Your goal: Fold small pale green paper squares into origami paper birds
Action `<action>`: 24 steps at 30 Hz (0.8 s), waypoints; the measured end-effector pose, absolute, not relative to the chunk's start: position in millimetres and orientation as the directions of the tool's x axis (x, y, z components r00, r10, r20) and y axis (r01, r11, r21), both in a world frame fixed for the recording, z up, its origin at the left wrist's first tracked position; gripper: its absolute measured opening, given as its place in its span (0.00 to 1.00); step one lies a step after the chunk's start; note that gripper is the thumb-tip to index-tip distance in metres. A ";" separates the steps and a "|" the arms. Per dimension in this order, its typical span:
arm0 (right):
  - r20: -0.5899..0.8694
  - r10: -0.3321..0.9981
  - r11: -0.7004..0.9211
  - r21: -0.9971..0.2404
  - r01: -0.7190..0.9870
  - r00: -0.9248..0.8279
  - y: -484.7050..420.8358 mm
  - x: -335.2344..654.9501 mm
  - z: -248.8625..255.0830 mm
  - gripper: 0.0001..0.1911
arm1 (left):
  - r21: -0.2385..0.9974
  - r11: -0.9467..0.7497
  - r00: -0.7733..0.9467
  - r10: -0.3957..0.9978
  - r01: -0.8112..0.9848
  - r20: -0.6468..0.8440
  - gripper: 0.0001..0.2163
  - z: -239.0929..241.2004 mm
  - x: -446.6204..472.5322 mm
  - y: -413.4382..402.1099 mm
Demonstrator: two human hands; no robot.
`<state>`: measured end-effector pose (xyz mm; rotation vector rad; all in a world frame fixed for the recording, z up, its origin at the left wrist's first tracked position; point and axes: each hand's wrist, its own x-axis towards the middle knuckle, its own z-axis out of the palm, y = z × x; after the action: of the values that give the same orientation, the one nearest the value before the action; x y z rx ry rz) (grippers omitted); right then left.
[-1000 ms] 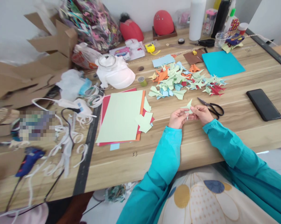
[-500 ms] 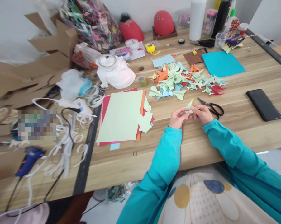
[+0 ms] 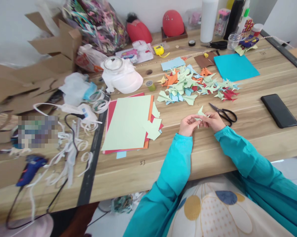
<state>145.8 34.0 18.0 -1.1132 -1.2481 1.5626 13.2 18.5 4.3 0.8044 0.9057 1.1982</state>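
A small pale green origami crane point(image 3: 200, 111) is held between my two hands, its pointed tips sticking out above and below the fingers. My left hand point(image 3: 188, 124) pinches it from the left. From the right, my right hand point(image 3: 214, 121) has its fingers closed on the same folded paper. Black-handled scissors point(image 3: 228, 116) lie just beyond my right hand. Past my hands spreads a heap of folded paper cranes point(image 3: 184, 82) in green, orange, blue and red. To the left is a stack of coloured paper sheets point(image 3: 128, 121), with loose green paper squares point(image 3: 153, 129) at its right edge.
A black phone point(image 3: 279, 111) lies at the right, below a turquoise paper stack point(image 3: 234, 67). A thread spool point(image 3: 150, 86) stands near the cranes. Leftward are a glue gun point(image 3: 31, 169), tangled white strips and cables, and a cardboard box point(image 3: 57, 49). Bottles point(image 3: 209, 21) line the back.
The crane has turned slightly between my fingers, and more of its right-hand point shows. My right fingers have shifted a little on the paper; both forearms stay in place.
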 end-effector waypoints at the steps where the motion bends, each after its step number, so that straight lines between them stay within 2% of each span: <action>1: -0.139 0.952 -0.167 -0.982 -0.083 -0.271 33.8 145.9 17.9 0.19 | 0.875 0.197 0.126 0.980 -0.443 -0.156 0.15 5.2 13.5 18.3; 10: -0.157 0.945 -0.197 -0.974 -0.115 -0.288 33.5 146.0 17.6 0.18 | 0.788 0.274 0.156 0.962 -0.552 -0.225 0.16 5.3 14.3 18.1; 24: -0.163 0.947 -0.219 -0.957 -0.188 -0.276 32.5 144.4 19.1 0.18 | 0.755 0.314 0.190 0.950 -0.576 -0.250 0.17 9.1 14.0 16.4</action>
<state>144.4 32.5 19.1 -1.0468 -1.1277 1.6416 14.0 16.4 9.1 0.5730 0.7934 1.1577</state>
